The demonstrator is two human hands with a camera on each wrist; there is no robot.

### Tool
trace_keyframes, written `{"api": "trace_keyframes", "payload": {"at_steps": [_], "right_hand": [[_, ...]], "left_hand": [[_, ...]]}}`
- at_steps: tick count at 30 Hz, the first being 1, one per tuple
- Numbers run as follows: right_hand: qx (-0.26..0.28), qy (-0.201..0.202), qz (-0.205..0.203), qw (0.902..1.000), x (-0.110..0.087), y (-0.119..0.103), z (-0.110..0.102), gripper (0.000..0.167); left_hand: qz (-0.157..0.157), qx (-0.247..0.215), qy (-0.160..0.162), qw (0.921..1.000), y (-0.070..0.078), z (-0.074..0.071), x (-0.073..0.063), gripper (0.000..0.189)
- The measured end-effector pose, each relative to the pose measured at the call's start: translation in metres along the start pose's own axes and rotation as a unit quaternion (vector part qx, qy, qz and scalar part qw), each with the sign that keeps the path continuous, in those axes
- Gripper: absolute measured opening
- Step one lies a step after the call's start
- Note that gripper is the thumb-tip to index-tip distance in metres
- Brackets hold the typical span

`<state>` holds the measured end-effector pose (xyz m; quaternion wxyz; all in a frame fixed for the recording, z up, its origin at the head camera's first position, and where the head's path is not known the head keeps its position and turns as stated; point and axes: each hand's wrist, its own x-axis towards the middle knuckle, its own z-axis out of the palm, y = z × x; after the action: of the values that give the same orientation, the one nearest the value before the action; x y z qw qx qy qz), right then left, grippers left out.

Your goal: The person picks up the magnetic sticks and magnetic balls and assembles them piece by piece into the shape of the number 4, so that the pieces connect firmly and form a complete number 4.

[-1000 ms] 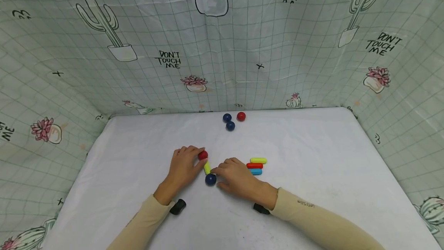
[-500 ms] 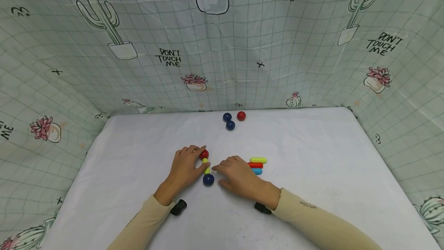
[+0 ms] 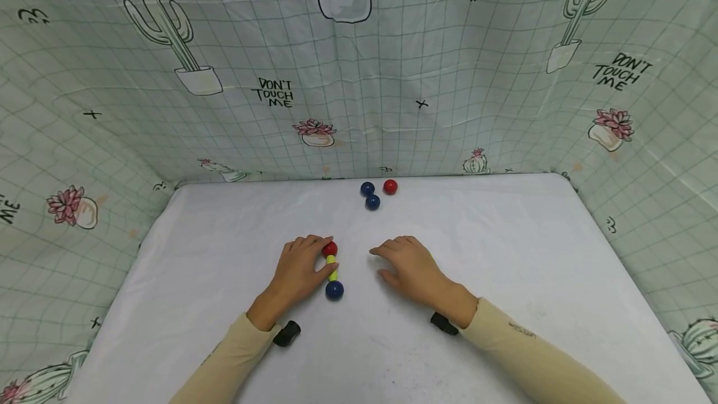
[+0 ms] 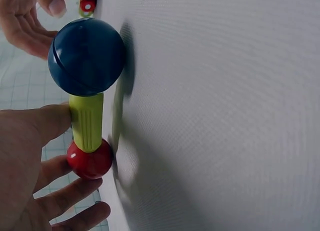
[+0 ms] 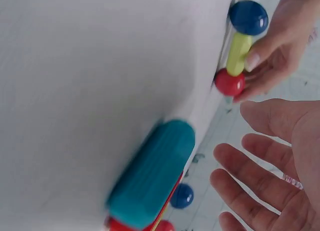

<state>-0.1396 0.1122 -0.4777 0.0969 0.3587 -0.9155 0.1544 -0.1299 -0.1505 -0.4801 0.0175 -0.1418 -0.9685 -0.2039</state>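
Note:
A blue ball (image 3: pixel 334 290), a yellow rod (image 4: pixel 87 122) and a red ball (image 4: pixel 90 159) stand joined in a line, blue end nearest me. My left hand (image 3: pixel 300 273) holds this piece from the left, thumb along the yellow rod and fingers against the red ball. To the right, my right hand (image 3: pixel 412 270) hovers with fingers loosely spread and nothing in its grasp. Beneath it, seen in the right wrist view, lies a blue rod (image 5: pixel 152 173) with a red rod (image 5: pixel 122 225) beside it. The right hand hides these rods in the head view.
Two blue balls (image 3: pixel 373 202) and a single red ball (image 3: pixel 390 187) lie near the far edge of the white-covered table (image 3: pixel 505 223). A patterned curtain (image 3: pixel 359 92) hangs behind the table and along both sides.
My right hand has drawn away from the joined piece, to the right and farther back, over the loose rods. The blue ball end has swung slightly left, bringing the piece closer to straight.

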Motion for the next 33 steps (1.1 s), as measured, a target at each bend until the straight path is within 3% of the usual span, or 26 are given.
{"api": "trace_keyframes", "payload": {"at_steps": [9,23,33], "right_hand": [[0.011,0.018,0.028,0.9994,-0.011,0.021,-0.007,0.034],[-0.004,-0.007,0.078,0.9969,-0.026,0.048,-0.013,0.025],[-0.002,-0.006,0.082,0.9966,-0.029,0.054,-0.016,0.022]], "left_hand": [[0.002,-0.013,-0.013,0.9998,-0.003,-0.002,0.003,0.055],[0.011,-0.008,-0.024,0.9996,-0.009,-0.004,0.006,0.056],[0.010,-0.013,-0.034,0.9993,-0.008,-0.007,0.006,0.056]]}}
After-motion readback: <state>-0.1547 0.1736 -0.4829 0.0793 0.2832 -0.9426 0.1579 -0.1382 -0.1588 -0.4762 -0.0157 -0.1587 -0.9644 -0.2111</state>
